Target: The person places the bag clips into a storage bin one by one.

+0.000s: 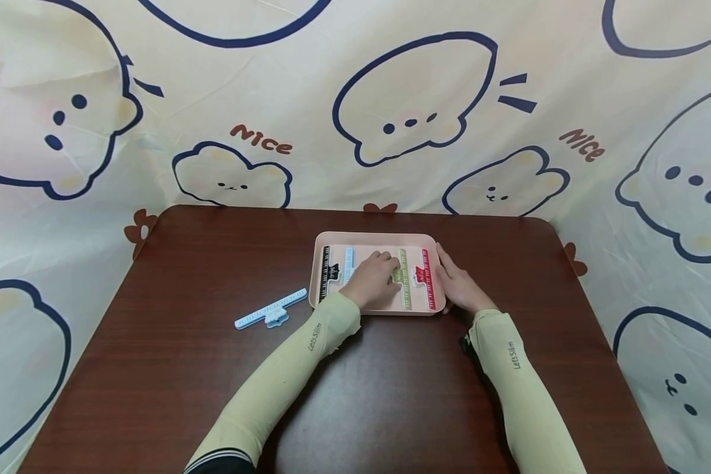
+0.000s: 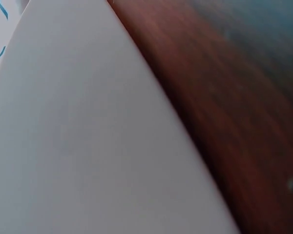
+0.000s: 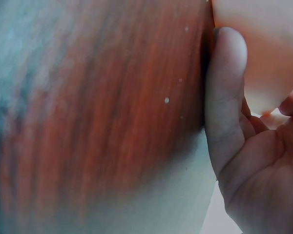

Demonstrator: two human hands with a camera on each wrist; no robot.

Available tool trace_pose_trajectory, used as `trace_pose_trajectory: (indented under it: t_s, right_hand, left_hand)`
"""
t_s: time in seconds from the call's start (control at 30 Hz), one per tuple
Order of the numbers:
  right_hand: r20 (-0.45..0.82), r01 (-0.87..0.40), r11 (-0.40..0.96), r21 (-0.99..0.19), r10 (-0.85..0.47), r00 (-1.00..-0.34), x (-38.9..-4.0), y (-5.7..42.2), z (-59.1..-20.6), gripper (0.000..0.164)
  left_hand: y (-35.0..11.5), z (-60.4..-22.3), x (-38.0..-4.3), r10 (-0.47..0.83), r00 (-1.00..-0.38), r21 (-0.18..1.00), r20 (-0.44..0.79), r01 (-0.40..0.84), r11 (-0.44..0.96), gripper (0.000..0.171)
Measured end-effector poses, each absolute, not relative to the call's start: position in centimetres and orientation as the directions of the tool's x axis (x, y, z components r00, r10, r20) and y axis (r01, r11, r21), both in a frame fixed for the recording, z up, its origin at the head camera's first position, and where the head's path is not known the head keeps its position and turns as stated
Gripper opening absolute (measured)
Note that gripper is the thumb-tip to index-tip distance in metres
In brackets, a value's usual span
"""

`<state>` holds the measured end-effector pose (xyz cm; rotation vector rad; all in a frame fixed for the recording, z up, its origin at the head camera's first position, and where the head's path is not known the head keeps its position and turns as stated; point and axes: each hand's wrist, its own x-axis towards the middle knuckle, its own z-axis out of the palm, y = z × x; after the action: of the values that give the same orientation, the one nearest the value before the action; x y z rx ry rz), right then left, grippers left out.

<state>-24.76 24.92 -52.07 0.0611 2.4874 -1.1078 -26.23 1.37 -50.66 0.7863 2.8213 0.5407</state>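
From my remote seat I see the left hand [image 1: 370,282] with finger and thumb parted about the green ruler [image 1: 405,296], though I can't tell if they pinch it, while the right hand [image 1: 463,288] lays extended fingers along the right side of the pink tray [image 1: 379,238]. Around the green ruler, inside the tray, I have black [image 1: 324,280], blue [image 1: 348,260] and red rulers [image 1: 429,282]; another blue ruler [image 1: 261,317] lies on the table [image 1: 385,408], left of it.

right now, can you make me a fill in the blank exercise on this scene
Outside the pink tray, the lone clip is light ____.
Inside the tray, the leftmost clip is ____.
The rightmost clip inside is ____.
The right hand is at the tray's ____ side.
Missing words: blue; black; red; right.
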Motion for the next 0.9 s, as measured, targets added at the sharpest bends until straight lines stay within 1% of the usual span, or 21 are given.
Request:
trace_pose_trajectory:
  t_s: [0.33, 0.9]
  right_hand:
    - [-0.371, 0.183, 0.686, -0.705, -0.136, -0.919, -24.67, 24.83, -52.10, 0.060]
    - [-0.379, 0.195, 0.682, -0.705, -0.130, -0.916, -24.61, 24.88, -52.00, 0.061]
  left_hand:
    - [1.42, -50.88, -26.34, 0.526, -0.849, 0.390, -0.043, 0.470, 0.792, 0.042]
    - [1.48, -51.09, -26.38, 0.517, -0.854, 0.407, -0.054, 0.454, 0.793, 0.045]
